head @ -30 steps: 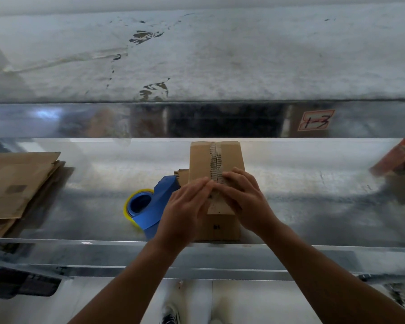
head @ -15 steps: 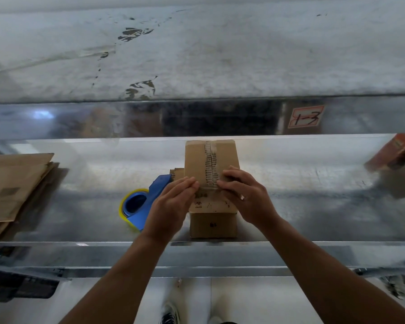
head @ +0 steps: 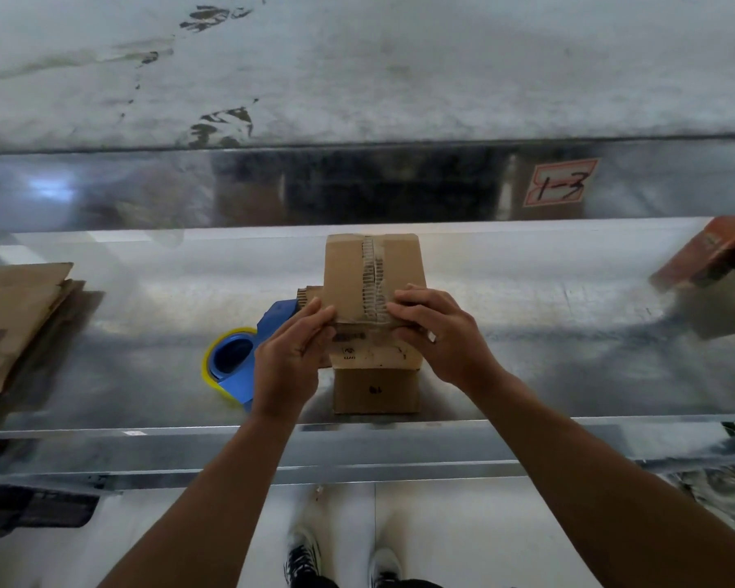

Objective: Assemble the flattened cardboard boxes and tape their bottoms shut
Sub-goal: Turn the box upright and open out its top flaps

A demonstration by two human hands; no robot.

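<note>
Bare forearms [head: 230, 481], bare left hand [head: 291, 358], bare right hand [head: 438, 337], black-and-white lace-up shoes [head: 302, 562], dark trouser hems [head: 315, 582]

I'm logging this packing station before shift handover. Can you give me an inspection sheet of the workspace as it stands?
Surface: shiny metal bench, reflective and smeared.
Job's things: cardboard box standing upright, tape strip along its top seam; blue tape dispenser just left of it; flattened cardboard stack at far left.
Clutter: reddish-brown box at right edge, blurred.
Hands: left hand and right hand both grip the box's near top edge, at the tape's end.
Cables: nothing seen.
Surroundings: label reading "1-3" on the metal back panel; pale floor and shoes below the bench.
</note>
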